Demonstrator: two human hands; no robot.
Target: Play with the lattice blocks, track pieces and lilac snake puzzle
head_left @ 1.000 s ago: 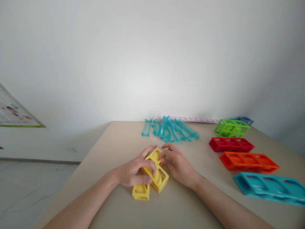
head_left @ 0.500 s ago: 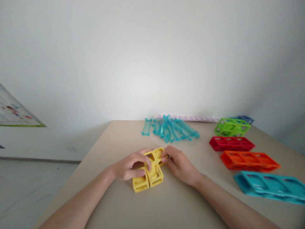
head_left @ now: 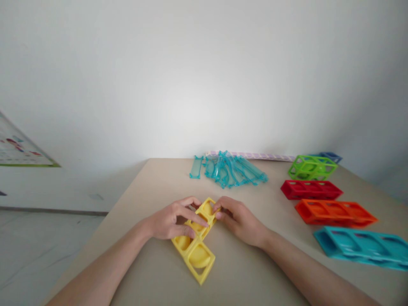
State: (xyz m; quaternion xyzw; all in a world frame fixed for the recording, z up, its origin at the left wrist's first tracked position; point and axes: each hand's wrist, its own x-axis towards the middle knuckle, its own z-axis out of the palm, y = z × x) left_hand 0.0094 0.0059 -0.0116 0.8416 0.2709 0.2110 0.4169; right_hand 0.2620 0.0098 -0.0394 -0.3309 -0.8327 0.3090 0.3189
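As left hand [head_left: 167,221] clasps and right hand [head_left: 240,222] pinches them, yellow frames [head_left: 197,242] have turned.

Yellow openwork frame [head_left: 198,256], L-shaped, 4 windows facing up, handheld.

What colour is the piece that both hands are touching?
The piece is yellow; the head view shows it.

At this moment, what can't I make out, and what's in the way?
All in the head view:
Yellow blocks: left side partly covered by the left hand; far right corner by fingertips of the right hand.
Blue block: partly behind the green block.
Turquoise block: right end cut off by the picture edge.
Clear teal pieces: overlapping, so uncountable.
Poster: left edge crops it; print too small.
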